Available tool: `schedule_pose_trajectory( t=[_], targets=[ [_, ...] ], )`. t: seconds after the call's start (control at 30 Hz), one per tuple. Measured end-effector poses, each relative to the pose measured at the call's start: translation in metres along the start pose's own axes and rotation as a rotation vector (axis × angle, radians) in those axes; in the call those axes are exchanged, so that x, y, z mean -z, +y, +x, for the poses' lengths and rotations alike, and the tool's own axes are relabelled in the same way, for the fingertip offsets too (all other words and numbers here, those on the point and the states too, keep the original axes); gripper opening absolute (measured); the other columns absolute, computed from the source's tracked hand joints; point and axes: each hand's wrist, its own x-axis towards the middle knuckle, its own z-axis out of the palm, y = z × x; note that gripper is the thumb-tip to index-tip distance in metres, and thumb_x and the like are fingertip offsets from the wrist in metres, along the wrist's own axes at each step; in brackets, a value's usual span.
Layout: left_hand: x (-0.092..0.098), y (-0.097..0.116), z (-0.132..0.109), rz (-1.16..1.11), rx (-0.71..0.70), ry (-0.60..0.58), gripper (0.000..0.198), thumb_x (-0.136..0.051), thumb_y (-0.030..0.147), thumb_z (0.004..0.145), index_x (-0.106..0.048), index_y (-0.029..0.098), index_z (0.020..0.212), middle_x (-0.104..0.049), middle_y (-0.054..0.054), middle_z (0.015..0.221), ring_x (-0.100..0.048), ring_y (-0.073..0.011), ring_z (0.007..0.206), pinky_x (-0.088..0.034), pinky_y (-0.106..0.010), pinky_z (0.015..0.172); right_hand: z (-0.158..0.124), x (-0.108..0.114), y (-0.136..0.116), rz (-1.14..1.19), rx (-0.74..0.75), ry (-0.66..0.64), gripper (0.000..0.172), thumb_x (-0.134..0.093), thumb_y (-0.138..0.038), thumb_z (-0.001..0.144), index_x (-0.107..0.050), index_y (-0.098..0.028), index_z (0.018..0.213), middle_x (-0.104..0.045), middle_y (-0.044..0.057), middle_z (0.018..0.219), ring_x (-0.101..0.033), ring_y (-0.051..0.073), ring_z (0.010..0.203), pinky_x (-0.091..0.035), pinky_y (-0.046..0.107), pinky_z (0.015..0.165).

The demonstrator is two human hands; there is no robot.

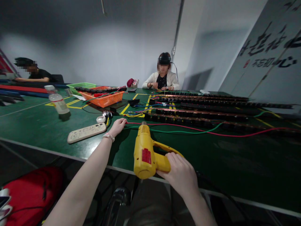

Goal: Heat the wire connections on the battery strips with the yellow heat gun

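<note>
My right hand (180, 171) is wrapped round the handle of a yellow heat gun (144, 150), whose metal nozzle points away from me over the table. Just left of the nozzle, my left hand (118, 127) pinches the ends of wires. A red wire (183, 126) runs from its fingertips to the right across the table. Beside it lies a green wire (188, 132), also leading toward the fingers. The nozzle is close to these wires; whether it touches them I cannot tell. The exact wire ends are hidden by my left fingers.
A phone (87, 133), a white case (101, 119) and a bottle (58, 102) stand or lie on the left of the green table (225, 163). Beyond are an orange basket (103, 99), a green basket (80, 85) and long dark strips (197, 114) with wires. A co-worker (162, 77) sits opposite.
</note>
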Motion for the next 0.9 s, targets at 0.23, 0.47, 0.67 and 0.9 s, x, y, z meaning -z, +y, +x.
schedule_pose_trajectory(
  t=[0.23, 0.47, 0.67, 0.9],
  targets=[
    [0.000, 0.002, -0.004, 0.263, -0.020, 0.092, 0.037, -0.035, 0.039, 0.087, -0.057, 0.017, 0.068, -0.055, -0.003, 0.062, -0.048, -0.0151, 0.061, -0.032, -0.025, 0.058, -0.002, 0.004, 0.022, -0.150, -0.015, 0.024, 0.043, -0.050, -0.062, 0.083, -0.048, -0.020, 0.075, -0.054, 0.001, 0.070, -0.055, 0.018, 0.069, -0.032, 0.029, 0.062],
    [-0.001, 0.016, -0.010, 0.433, 0.104, 0.075, 0.043, -0.037, 0.044, 0.087, -0.061, 0.017, 0.064, -0.062, -0.006, 0.067, -0.053, -0.0163, 0.063, -0.028, -0.026, 0.057, -0.002, 0.000, 0.018, -0.185, -0.015, 0.031, 0.040, -0.058, -0.059, 0.079, -0.046, -0.020, 0.076, -0.052, 0.001, 0.069, -0.055, 0.019, 0.069, -0.033, 0.030, 0.063],
    [-0.003, 0.019, -0.010, 0.512, 0.204, 0.057, 0.049, -0.036, 0.049, 0.087, -0.065, 0.018, 0.064, -0.066, -0.009, 0.075, -0.057, -0.0186, 0.069, -0.027, -0.026, 0.056, 0.007, -0.008, -0.009, -0.175, -0.052, 0.026, 0.040, -0.063, -0.056, 0.075, -0.046, -0.020, 0.076, -0.052, 0.001, 0.070, -0.053, 0.020, 0.069, -0.034, 0.032, 0.065],
    [-0.003, 0.019, -0.009, 0.479, 0.250, 0.056, 0.050, -0.034, 0.050, 0.089, -0.068, 0.017, 0.071, -0.068, -0.009, 0.081, -0.058, -0.0207, 0.076, -0.027, -0.027, 0.056, 0.020, -0.017, -0.047, -0.043, -0.058, -0.001, 0.041, -0.076, -0.049, 0.065, -0.050, -0.020, 0.078, -0.054, 0.001, 0.073, -0.053, 0.021, 0.072, -0.036, 0.032, 0.067]
  ],
)
